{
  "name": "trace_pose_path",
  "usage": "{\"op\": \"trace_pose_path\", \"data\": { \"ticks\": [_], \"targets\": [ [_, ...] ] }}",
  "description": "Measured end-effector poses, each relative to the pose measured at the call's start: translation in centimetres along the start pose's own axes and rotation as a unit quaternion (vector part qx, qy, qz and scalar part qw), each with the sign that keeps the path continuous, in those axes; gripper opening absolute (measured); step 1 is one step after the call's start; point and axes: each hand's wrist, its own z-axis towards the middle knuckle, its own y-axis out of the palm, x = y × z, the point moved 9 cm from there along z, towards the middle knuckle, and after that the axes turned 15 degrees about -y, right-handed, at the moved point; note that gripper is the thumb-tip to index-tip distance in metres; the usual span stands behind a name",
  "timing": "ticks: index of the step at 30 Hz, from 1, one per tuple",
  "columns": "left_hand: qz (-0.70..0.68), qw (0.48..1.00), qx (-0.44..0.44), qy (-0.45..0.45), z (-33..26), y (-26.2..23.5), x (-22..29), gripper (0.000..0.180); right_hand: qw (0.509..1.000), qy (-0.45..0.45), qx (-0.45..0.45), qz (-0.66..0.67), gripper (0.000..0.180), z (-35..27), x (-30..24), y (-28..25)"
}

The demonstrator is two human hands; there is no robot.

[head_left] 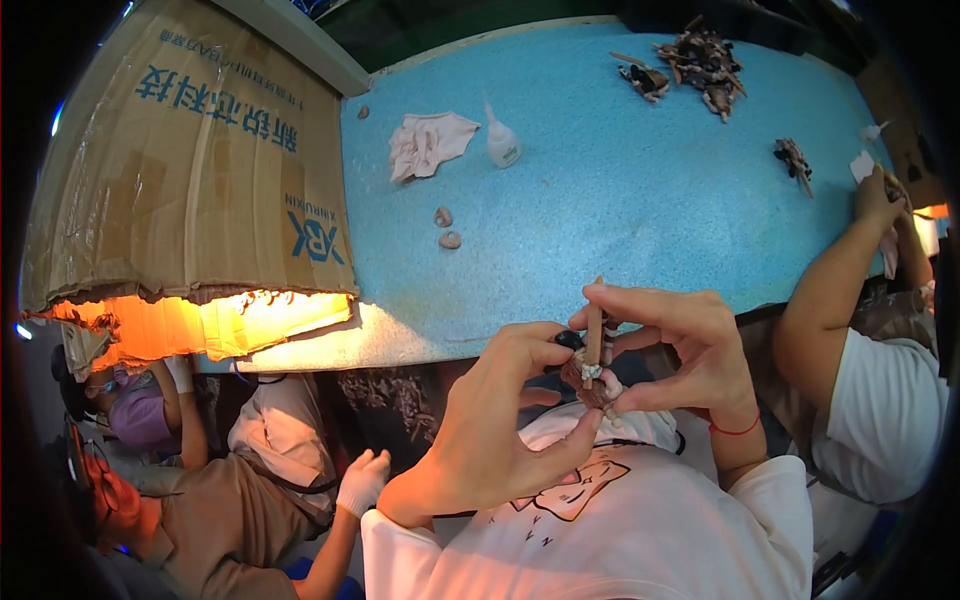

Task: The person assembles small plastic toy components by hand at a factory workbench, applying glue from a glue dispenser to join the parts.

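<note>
Just beyond the table's near edge, in front of my white shirt, both hands hold a small figurine (592,372). It has brown, black and whitish parts, and a flat brown stick runs up along it. My left hand (490,425) grips it from the left between thumb and fingers, close to its black part. My right hand (695,355) pinches it from the other side, the forefinger at the stick's top and the thumb lower down. The fingers partly cover the figurine, so its exact shape is hidden.
On the blue tabletop (620,200) lie a pinkish cloth (428,146), a white squeeze bottle (503,143), small brown pieces (449,240), a heap of similar figurines (703,65) and a single figurine (793,162). A lit cardboard box (200,160) stands left. Co-workers sit on both sides.
</note>
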Motion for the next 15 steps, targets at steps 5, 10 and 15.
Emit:
{"op": "trace_pose_path", "data": {
  "ticks": [5,10,15],
  "targets": [
    [-0.028,0.999,-0.015,0.011,0.0,0.2,0.2,0.045,0.999,-0.033,-0.014,-0.035,0.063,0.2,-0.5,0.2],
    [-0.060,0.998,-0.017,0.010,0.0,0.6,-0.6,0.046,0.993,-0.060,-0.038,-0.097,0.060,0.1,-0.8,0.4],
    [-0.083,0.996,0.017,0.032,0.0,0.3,-1.0,0.043,0.991,-0.060,-0.044,-0.112,0.059,0.3,-0.7,0.8]
  ]
}}
